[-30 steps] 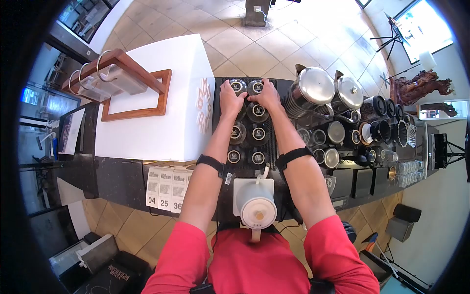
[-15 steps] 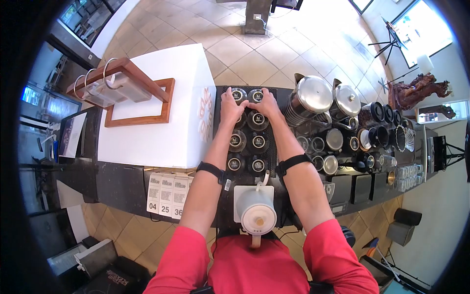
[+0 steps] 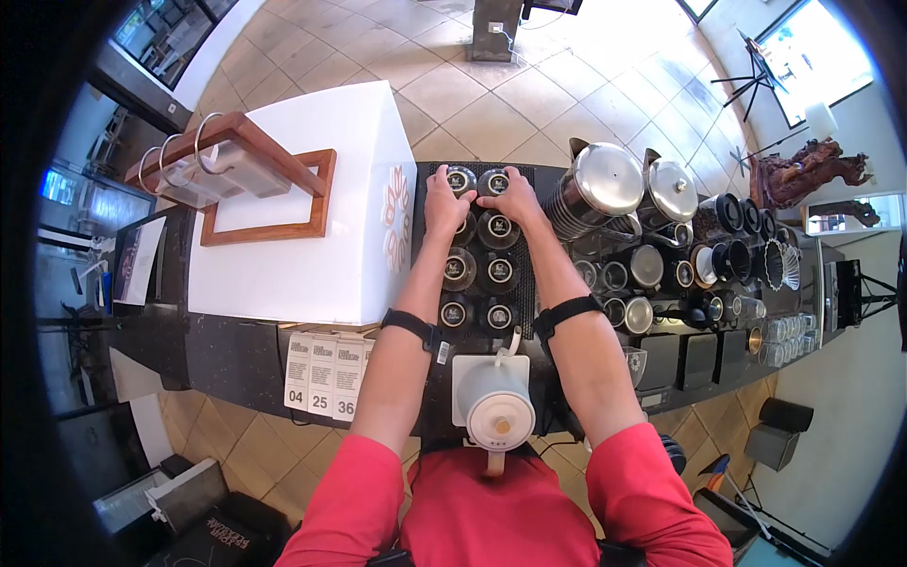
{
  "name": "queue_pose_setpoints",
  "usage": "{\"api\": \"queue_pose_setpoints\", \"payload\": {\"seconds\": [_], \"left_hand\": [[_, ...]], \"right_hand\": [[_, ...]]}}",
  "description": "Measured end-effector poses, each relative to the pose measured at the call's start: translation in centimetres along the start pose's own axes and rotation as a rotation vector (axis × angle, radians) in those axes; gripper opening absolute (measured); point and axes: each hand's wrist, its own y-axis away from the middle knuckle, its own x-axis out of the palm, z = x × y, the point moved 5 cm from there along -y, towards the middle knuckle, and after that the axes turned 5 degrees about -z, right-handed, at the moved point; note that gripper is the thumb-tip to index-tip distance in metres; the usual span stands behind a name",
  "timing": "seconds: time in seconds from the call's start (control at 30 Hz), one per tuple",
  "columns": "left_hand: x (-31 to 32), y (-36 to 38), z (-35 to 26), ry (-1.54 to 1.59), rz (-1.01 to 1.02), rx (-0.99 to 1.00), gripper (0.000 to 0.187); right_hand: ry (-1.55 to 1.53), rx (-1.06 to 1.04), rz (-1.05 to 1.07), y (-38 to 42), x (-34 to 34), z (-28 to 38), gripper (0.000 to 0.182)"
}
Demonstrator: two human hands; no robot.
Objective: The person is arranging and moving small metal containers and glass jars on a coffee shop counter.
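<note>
Support: long black speckled countertop [image 3: 236,354]. On it: large smooth white rectangular box [image 3: 274,283]; black perforated mat [image 3: 527,283] bearing eight round dark cups [image 3: 498,274], two columns; square white kettle base [image 3: 463,362]; two tall steel-lidded pots [image 3: 607,180]; flat black rectangular slabs [image 3: 698,361]; clear glass tumblers [image 3: 789,331] toward right end.

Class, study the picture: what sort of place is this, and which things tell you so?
Probably a coffee bar or café. A pale gooseneck kettle, large metal-lidded pots and what look like ribbed cone drippers share one long dark counter.
</note>
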Motion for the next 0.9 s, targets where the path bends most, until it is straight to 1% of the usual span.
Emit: {"api": "queue_pose_setpoints", "payload": {"seconds": [0.47, 0.6, 0.67, 0.9], "left_hand": [[-0.26, 0.29, -0.32, -0.028, -0.002, 0.025, 0.084], [-0.39, 0.31, -0.42, -0.039, 0.006, 0.000, 0.084], [-0.15, 0.20, -0.10, -0.032, 0.007, 0.018, 0.083], [-0.40, 0.25, -0.26, -0.059, 0.025, -0.003, 0.083]], "right_hand": [[-0.009, 0.006, -0.021, 0.37, -0.34, 0.15, 0.100], [-0.019, -0.012, -0.019, 0.15, -0.31, -0.02, 0.100], [-0.050, 0.030, 0.029, 0.16, -0.18, -0.07, 0.105], [-0.051, 0.038, 0.031, 0.22, -0.19, 0.00, 0.105]]}}
